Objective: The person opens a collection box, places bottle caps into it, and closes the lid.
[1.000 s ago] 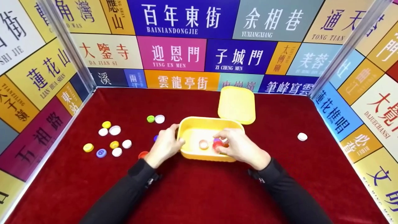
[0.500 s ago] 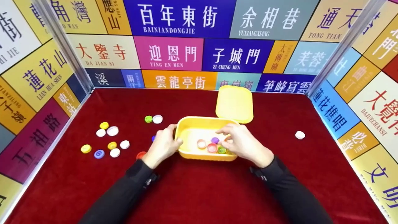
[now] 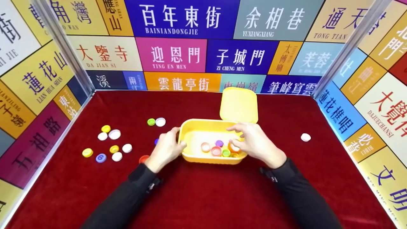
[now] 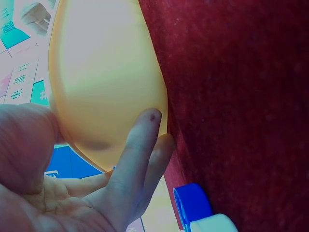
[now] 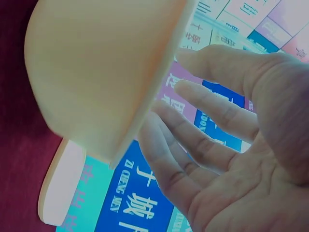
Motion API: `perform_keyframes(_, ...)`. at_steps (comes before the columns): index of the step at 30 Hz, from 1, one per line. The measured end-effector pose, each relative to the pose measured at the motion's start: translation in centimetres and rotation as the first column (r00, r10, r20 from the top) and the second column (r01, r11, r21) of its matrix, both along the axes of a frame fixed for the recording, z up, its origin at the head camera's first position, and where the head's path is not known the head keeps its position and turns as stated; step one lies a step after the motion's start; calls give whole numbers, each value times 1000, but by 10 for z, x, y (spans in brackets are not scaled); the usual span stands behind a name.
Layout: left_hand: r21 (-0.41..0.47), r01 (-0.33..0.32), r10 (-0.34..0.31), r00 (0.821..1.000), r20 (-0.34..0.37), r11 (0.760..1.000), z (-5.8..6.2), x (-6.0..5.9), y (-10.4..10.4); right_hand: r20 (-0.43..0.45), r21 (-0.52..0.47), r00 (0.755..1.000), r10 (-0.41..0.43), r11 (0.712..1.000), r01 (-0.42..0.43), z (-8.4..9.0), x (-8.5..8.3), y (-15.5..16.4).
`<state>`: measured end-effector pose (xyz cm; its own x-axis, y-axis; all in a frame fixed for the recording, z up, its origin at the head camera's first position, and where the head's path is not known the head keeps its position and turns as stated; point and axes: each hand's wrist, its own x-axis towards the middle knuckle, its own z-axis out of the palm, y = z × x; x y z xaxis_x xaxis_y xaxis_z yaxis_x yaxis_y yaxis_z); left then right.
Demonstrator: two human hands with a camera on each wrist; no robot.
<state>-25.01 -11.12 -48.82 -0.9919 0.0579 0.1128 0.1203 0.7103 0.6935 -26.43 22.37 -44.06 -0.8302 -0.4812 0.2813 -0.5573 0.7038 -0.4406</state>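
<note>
A yellow plastic box sits on the red cloth in the head view. My left hand grips its left end, thumb over the rim and fingers along the outer wall. At the opposite end, my right hand hovers over the rim with thumb and fingers parted, nothing held between them. Inside lie several bottle caps, among them a purple cap, a red cap, a green cap and an orange cap partly hidden by the right thumb.
The yellow lid lies behind the box. Loose caps are scattered to the left, including a blue cap and a white cap; a red cap is beside the left wrist. One white cap lies far right. Printed panels enclose the table.
My right hand has let go of the caps and drawn back to the right, uncovering the red, green and orange caps in the box. The left hand keeps its hold on the box.
</note>
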Motion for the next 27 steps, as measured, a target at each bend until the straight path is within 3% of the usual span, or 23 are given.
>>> perform_keyframes(7, 8, 0, 0, 1000, -2, 1000, 0, -1, -1, -22, -47, 998, -64, 997, 63, 7, -8, 20)
perform_keyframes(13, 13, 4, -4, 1000, -9, 1000, -1, -1, 0, -28, -47, 985, -172, 984, 171, 9, -18, 47)
perform_keyframes(21, 2, -1, 1, 1000, -19, 1000, -2, -2, 0, 22, 3, 947, -320, 947, 320, 9, -34, 96)
perform_keyframes(27, 2, -2, 2, 1000, -6, 1000, -1, -1, 1, 72, 42, 907, -415, 910, 413, 0, -43, 137)
